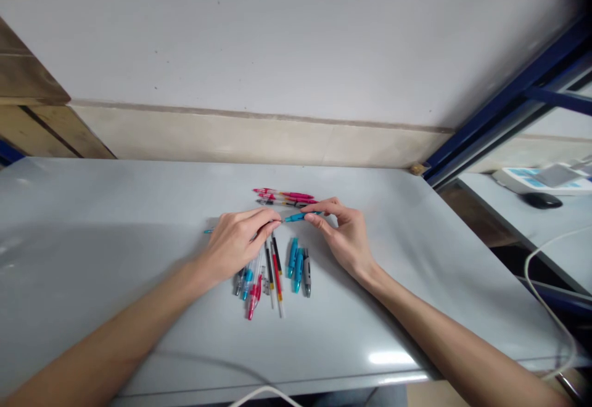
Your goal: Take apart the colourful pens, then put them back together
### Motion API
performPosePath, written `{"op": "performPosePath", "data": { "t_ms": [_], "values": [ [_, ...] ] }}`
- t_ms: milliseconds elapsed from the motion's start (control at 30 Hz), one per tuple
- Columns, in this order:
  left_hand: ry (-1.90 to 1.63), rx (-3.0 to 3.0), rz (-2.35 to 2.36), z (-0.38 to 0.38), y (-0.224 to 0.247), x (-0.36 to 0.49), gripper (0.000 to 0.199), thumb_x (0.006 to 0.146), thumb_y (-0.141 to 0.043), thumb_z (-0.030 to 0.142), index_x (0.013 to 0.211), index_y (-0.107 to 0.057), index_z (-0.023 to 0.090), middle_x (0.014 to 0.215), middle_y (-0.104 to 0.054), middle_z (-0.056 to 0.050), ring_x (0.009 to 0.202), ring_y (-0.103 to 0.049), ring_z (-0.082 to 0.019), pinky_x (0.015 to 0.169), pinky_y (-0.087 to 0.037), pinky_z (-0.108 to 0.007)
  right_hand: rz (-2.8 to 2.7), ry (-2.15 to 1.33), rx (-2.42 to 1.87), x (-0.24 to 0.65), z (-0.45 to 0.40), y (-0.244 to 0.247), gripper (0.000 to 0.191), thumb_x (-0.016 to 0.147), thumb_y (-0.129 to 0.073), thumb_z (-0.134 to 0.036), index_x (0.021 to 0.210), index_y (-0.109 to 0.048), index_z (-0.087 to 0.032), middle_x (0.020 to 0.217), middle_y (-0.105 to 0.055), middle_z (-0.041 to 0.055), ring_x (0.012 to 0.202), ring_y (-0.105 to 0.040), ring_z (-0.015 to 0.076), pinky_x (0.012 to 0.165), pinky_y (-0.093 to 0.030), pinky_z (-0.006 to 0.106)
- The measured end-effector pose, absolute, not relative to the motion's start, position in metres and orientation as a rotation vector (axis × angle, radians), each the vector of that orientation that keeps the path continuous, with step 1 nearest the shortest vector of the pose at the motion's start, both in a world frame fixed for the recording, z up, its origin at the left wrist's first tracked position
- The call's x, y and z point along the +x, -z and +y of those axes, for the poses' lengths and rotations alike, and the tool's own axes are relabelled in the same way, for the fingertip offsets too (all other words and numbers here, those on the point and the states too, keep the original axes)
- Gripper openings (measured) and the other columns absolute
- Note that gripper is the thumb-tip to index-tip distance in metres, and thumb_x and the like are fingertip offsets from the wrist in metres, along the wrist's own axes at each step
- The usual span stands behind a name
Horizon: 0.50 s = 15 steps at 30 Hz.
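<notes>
My right hand (340,228) pinches a blue pen barrel (296,216), its narrow end pointing left. Facing that end, my left hand (245,234) has its fingers pressed together; what they hold is too small to make out. A blue tip (208,231) shows left of my left hand. Behind the hands lie pink pens (300,195) and a dark one. Nearer me are black and red refills (276,265), two blue barrels (298,268) and a grey barrel (307,274). Clear barrels with blue, grey and pink parts (254,299) lie partly under my left hand.
The grey table (139,259) meets a tiled wall (231,135) at the back. Blue metal framing (509,98) stands at the right. Beyond it, a black mouse (542,200) sits beside a white device (546,179). A white cable (531,271) hangs at the right.
</notes>
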<state>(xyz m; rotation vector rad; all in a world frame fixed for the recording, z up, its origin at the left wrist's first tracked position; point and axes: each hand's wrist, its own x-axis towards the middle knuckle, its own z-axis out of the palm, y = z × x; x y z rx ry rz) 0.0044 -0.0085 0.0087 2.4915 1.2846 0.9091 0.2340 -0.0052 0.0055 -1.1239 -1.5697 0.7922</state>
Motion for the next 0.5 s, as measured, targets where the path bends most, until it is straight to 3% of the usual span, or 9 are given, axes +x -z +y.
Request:
{"op": "performPosePath", "data": {
  "t_ms": [200,333,400,500],
  "values": [
    [-0.888,2.527,1.287,-0.009,-0.007,0.005,0.023,0.105,-0.048,0.032,0.1,-0.069,0.024,0.091,-0.075,0.001,0.071,-0.065,-0.013,0.068,-0.044,-0.026,-1.615,-0.823,-1.114,0.229,-0.007,-0.008,0.016,0.092,-0.072,-0.039,0.086,-0.08,-0.026,0.087,-0.075,0.0041,0.086,-0.063,0.0236,0.085,-0.047,0.041],
    [-0.822,2.57,1.311,-0.006,-0.007,0.002,0.022,0.106,-0.048,0.032,0.111,-0.068,0.024,0.093,-0.076,-0.001,0.073,-0.069,-0.015,0.069,-0.048,-0.027,-1.745,-0.806,-1.139,0.226,-0.011,-0.008,0.044,0.099,-0.061,-0.044,0.062,-0.067,-0.022,0.062,-0.066,0.0013,0.068,-0.057,0.0193,0.082,-0.046,0.039],
    [-0.746,2.653,1.307,-0.005,-0.009,0.0,0.024,0.105,-0.049,0.03,0.123,-0.064,0.025,0.107,-0.076,-0.003,0.084,-0.073,-0.019,0.071,-0.051,-0.028,-1.817,-0.77,-1.115,0.225,-0.011,-0.009,0.039,0.1,-0.059,-0.044,0.069,-0.069,-0.022,0.064,-0.066,0.0012,0.067,-0.057,0.0192,0.079,-0.047,0.038],
    [-0.67,2.729,1.362,-0.007,-0.012,0.002,0.037,0.103,-0.049,0.021,0.139,-0.054,0.027,0.123,-0.071,-0.006,0.097,-0.073,-0.022,0.075,-0.055,-0.031,-1.85,-0.661,-1.008,0.221,-0.008,-0.014,0.015,0.1,-0.061,-0.035,0.097,-0.072,-0.025,0.093,-0.074,0.0042,0.087,-0.064,0.0222,0.083,-0.049,0.039]
  ]
}}
